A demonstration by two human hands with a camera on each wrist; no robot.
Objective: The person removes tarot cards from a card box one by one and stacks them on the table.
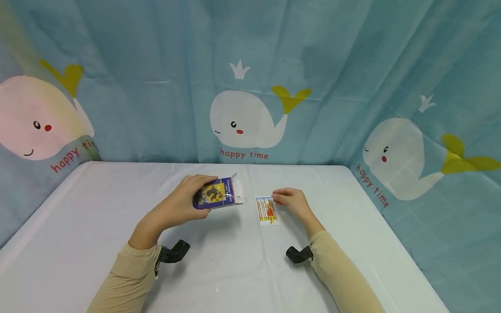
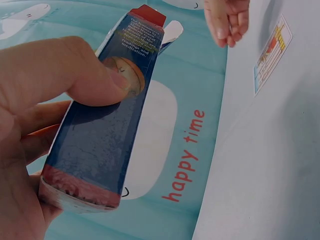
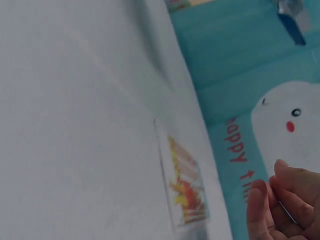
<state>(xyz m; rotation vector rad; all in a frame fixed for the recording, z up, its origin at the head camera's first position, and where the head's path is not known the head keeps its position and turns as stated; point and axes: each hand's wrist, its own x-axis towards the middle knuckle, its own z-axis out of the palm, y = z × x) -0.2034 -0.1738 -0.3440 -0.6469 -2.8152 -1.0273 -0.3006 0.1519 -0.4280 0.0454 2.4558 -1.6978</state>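
We record: box (image 1: pixel 213 195), printed cardboard, smooth, glossy; card (image 1: pixel 267 211), thin smooth paperboard; beneath the card, table covering (image 1: pixel 235 278), matt cloth, faintly creased; behind the card, curtain (image 1: pixel 156 117), smooth fabric, slight sheen; nearer us than the card, sleeves (image 1: pixel 127 276), matt cloth, and wrist mounts (image 1: pixel 174 253), plastic-looking.

Tarot box (image 1: pixel 213 193), one; tarot card (image 1: pixel 266 211) lying loose, one; left hand (image 1: pixel 181 198), one, and right hand (image 1: pixel 295 203), one, making two hands; beige sleeves (image 1: pixel 344 274), two; black wrist cameras (image 1: pixel 175 252), two, one per arm; white-covered surface (image 1: pixel 227 274), one; on the blue curtain (image 1: pixel 156 121), as seen from the head: printed whales (image 1: pixel 250 119), three; yellow tail flukes (image 1: pixel 289 102), three; white crowns (image 1: pixel 239 71), two; red "happy time" captions (image 1: pixel 244 154), three
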